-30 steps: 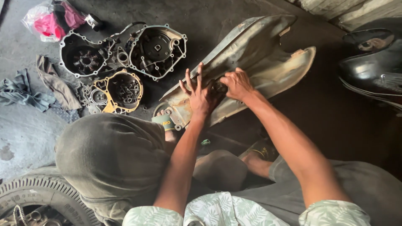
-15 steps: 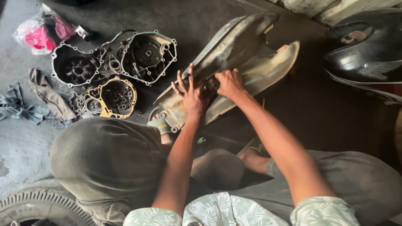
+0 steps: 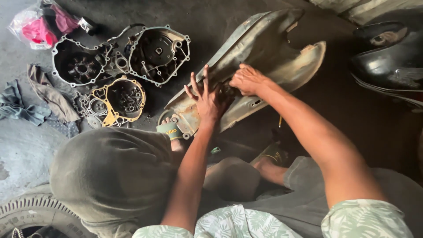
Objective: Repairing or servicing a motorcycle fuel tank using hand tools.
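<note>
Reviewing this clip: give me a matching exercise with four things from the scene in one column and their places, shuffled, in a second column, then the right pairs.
Things:
1. dusty fender panel
2. pink plastic bag
3. tyre
4. black helmet

Places:
A. bottom left corner
B. right edge
C. under the left hand and right hand
D. top left corner

Pairs: 1-C, 2-D, 3-A, 4-B
</note>
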